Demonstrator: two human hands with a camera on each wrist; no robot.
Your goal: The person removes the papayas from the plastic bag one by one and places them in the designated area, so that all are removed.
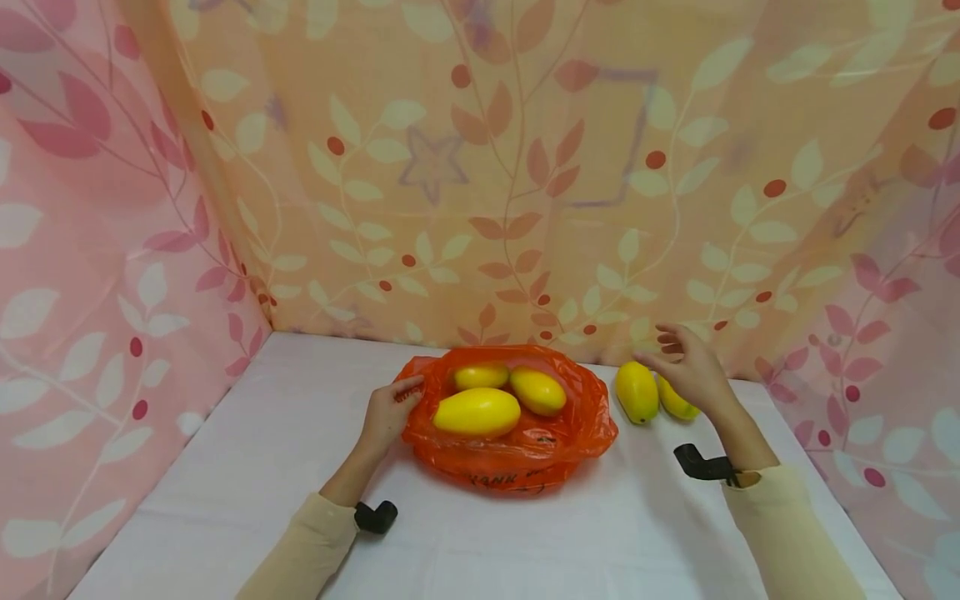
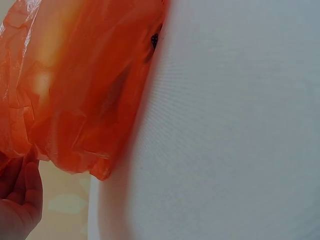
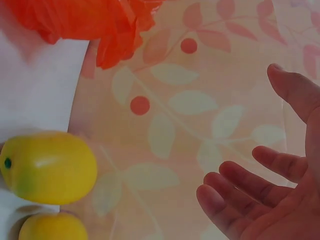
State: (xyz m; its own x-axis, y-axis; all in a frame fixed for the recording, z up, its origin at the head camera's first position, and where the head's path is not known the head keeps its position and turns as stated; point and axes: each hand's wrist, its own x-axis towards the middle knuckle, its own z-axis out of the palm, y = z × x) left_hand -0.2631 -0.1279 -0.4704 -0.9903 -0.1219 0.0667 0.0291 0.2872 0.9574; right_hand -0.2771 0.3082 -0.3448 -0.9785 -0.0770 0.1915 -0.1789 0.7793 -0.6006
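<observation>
A red plastic bag (image 1: 517, 467) with dark lettering lies spread on the table, its mouth facing up. Inside it are three yellow mangoes, the largest (image 1: 477, 413) in front. My left hand (image 1: 386, 417) grips the bag's left rim; in the left wrist view, the curled fingers (image 2: 33, 185) meet the plastic's edge. To the right of the bag, two more mangoes lie side by side, one in full view (image 1: 637, 393) and the other (image 1: 677, 400) partly behind my right hand (image 1: 693, 371). That hand hovers above them, fingers spread and holding nothing.
The white table (image 1: 247, 467) is enclosed by a yellow leaf-patterned cloth (image 1: 420, 233) at the back and pink ones (image 1: 97, 275) at the sides. A black wrist mount (image 1: 703, 463) sits on the right forearm, another (image 1: 375, 517) on the left.
</observation>
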